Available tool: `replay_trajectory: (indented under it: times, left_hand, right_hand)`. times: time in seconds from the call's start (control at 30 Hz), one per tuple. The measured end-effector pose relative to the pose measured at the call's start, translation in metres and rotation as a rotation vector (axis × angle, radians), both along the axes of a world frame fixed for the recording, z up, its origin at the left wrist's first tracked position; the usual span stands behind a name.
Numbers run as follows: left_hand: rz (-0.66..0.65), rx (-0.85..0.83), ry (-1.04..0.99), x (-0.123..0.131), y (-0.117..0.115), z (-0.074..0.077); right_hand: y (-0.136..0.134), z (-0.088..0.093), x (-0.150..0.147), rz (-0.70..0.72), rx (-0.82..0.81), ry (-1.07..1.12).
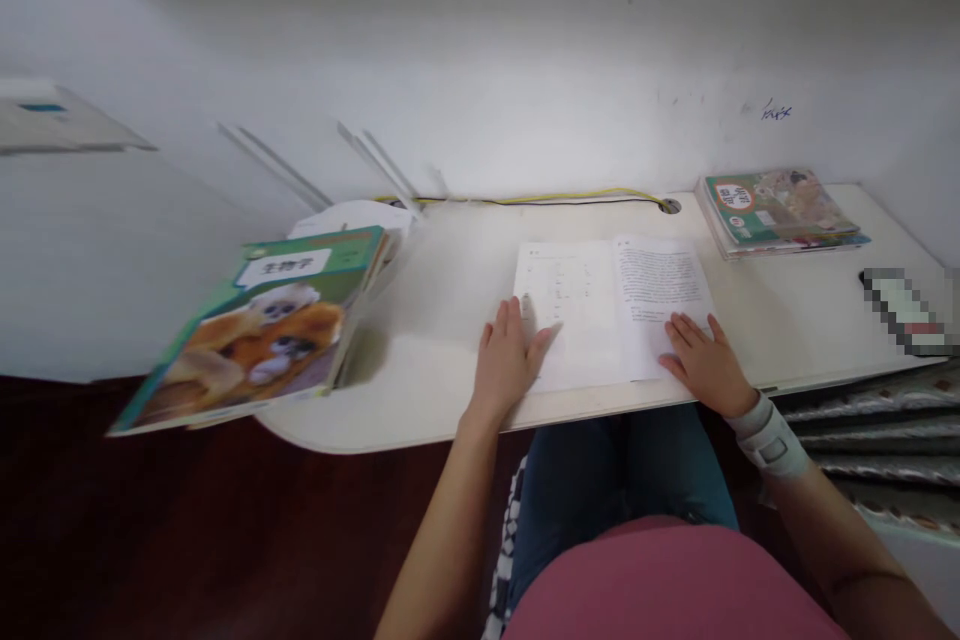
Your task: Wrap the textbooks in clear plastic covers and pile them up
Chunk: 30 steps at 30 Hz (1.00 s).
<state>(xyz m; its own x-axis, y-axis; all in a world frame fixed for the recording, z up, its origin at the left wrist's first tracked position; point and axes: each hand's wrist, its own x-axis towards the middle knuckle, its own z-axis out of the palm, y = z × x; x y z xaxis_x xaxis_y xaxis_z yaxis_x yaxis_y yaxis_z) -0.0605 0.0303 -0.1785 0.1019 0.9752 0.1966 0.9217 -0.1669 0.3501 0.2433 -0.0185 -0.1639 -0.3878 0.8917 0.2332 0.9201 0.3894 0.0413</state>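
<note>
An open book [592, 350] lies flat on the white desk in front of me, with printed text on both pages. My left hand [506, 358] rests at the left page's outer edge, its fingers stretched out and the thumb apart, over the page. On the lower right page lies my right hand [705, 362], palm down with fingers spread. A pale band [772, 435] wraps the right wrist. Neither hand grips anything.
A stack of textbooks [277, 330], monkeys on its top cover, overhangs the desk's left end. More books [784, 210] are piled at the back right. A pixelated phone-like object [904, 310] lies at the right edge. Yellow and black cables [525, 199] run along the wall.
</note>
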Motion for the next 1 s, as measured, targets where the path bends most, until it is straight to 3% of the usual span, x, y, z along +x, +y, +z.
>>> replay_trajectory:
  times: [0.2,0.67,1.0]
  left_hand:
    - [0.024,-0.006,-0.119,-0.005,0.005,-0.004]
    - [0.047,-0.038,-0.122,-0.005,0.006,-0.007]
    - [0.03,-0.061,-0.072,-0.004,0.005,-0.005]
  right_hand:
    - [0.0,-0.002,0.006,-0.036,-0.006,-0.044]
    - [-0.002,0.006,0.011,-0.093,-0.054,-0.074]
    - [0.001,-0.006,-0.021,-0.126,0.006,0.025]
